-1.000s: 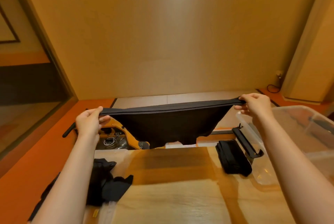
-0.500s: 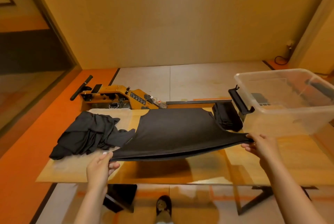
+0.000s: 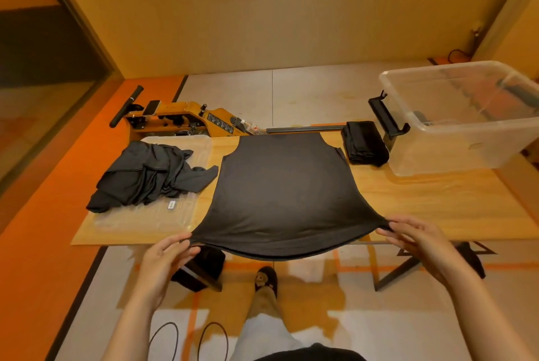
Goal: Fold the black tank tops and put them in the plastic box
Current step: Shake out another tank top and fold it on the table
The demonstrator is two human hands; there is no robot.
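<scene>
A black tank top lies spread flat on the wooden table, its hem hanging slightly over the near edge. My left hand pinches the hem's left corner and my right hand pinches the right corner. A heap of unfolded black tank tops sits to the left on a clear plastic lid. One folded black tank top lies beside the clear plastic box at the table's far right.
A yellow machine with a black handle and a long rail stands on the floor behind the table. My leg and shoe show below the table edge. Black cables loop on the floor near my feet.
The tank top was held up stretched in the air a second ago. Both hands brought it down toward me and laid it flat on the table, still holding the hem corners.
</scene>
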